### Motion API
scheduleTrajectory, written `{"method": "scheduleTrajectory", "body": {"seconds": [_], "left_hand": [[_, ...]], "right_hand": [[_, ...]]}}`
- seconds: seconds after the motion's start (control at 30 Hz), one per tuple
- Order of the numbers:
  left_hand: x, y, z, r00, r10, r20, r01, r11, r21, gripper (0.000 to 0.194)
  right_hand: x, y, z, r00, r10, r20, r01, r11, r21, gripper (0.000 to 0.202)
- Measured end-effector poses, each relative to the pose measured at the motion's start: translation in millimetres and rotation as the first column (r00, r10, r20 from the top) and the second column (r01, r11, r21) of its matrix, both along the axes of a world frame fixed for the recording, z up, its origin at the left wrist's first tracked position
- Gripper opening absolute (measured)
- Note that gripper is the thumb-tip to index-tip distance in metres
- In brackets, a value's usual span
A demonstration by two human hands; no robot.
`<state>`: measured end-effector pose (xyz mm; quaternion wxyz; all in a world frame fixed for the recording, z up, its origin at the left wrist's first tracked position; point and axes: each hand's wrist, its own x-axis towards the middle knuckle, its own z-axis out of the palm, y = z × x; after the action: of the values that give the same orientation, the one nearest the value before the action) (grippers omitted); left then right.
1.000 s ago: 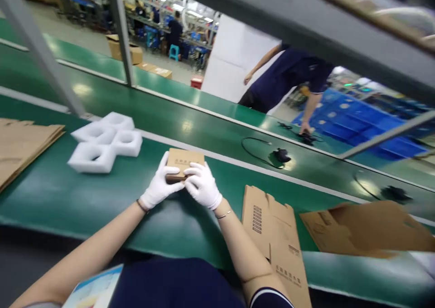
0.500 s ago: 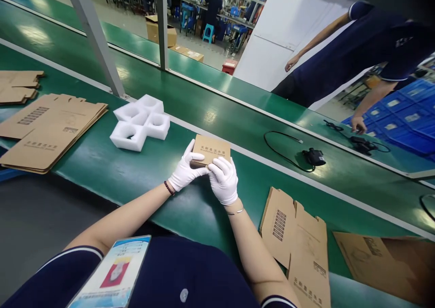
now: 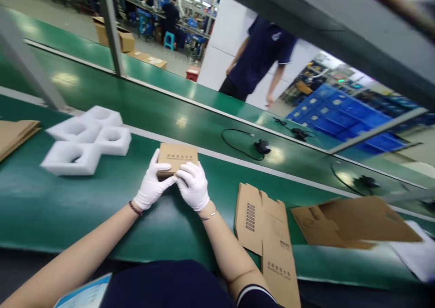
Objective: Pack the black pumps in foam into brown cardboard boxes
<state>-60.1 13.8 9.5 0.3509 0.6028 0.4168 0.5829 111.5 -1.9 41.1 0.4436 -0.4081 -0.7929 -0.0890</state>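
Two gloved hands clasping a small cardboard box [image 3: 177, 157] over a green bench [image 3: 84, 199].

Left hand [image 3: 150, 186] and right hand [image 3: 193, 186] both pinching the box's near edge, fingers pressed together. White foam inserts [image 3: 86, 140] well to the left; flattened cartons [image 3: 268, 226] to the right; black corded device [image 3: 262, 146] on the belt beyond.

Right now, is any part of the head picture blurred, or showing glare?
Head view: the white foam inserts at left and the flat cardboard at right are smeared; the small box in both gloved hands is fairly sharp; lamp glare spots lie on the green belt.
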Motion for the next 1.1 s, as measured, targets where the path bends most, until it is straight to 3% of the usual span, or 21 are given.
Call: {"method": "scheduleTrajectory", "body": {"seconds": [0.1, 0.23, 0.4, 0.53, 0.63, 0.73, 0.8, 0.97, 1.03, 1.1], "left_hand": [[0.5, 6.8, -3.4, 1.000, -0.005, -0.001, 0.005, 1.000, 0.005, 0.042], [3.9, 11.7, -2.5, 0.998, -0.012, 0.057, 0.013, 1.000, -0.017, 0.042], [11.1, 29.6, -2.3, 0.995, 0.096, -0.004, -0.095, 0.995, 0.036, 0.038], [10.5, 51.6, -10.8, 0.986, 0.156, -0.057, -0.149, 0.983, 0.111, 0.034], [4.7, 62.3, -22.4, 0.985, 0.127, -0.117, -0.108, 0.982, 0.154, 0.052], [0.9, 68.8, -34.7, 0.975, 0.079, -0.210, -0.069, 0.996, 0.053, 0.088], [0.4, 73.3, -40.1, 0.950, 0.083, -0.302, -0.088, 0.996, -0.001, 0.096], [-4.4, 85.9, -41.4, 0.870, 0.020, -0.493, 0.007, 0.999, 0.053, 0.078], [-7.8, 90.1, -40.7, 0.845, 0.001, -0.535, 0.039, 0.997, 0.063, 0.075], [-10.1, 92.5, -40.6, 0.826, -0.006, -0.563, 0.059, 0.995, 0.077, 0.072]], "right_hand": [[2.7, 5.9, 1.6, 1.000, 0.003, 0.011, -0.002, 0.996, -0.093, 0.017], [0.5, 11.5, 0.6, 0.999, -0.043, -0.024, 0.041, 0.995, -0.095, 0.018], [-5.6, 30.8, 1.0, 0.996, -0.094, -0.012, 0.091, 0.988, -0.124, 0.023], [-5.4, 52.6, -8.5, 0.980, -0.186, 0.068, 0.195, 0.969, -0.149, 0.029], [-1.3, 72.1, -24.7, 0.962, -0.159, 0.224, 0.181, 0.980, -0.081, 0.053], [3.3, 107.2, -34.4, 0.925, -0.156, 0.346, 0.188, 0.980, -0.061, 0.068], [4.2, 140.1, -30.1, 0.894, -0.184, 0.408, 0.239, 0.967, -0.086, 0.066], [-6.4, 212.0, 0.0, 0.799, -0.231, 0.555, 0.398, 0.895, -0.200, 0.043], [-14.3, 219.1, 8.2, 0.803, -0.254, 0.539, 0.444, 0.859, -0.256, 0.037], [-17.7, 208.2, 13.3, 0.824, -0.303, 0.480, 0.475, 0.830, -0.293, 0.046]]}}
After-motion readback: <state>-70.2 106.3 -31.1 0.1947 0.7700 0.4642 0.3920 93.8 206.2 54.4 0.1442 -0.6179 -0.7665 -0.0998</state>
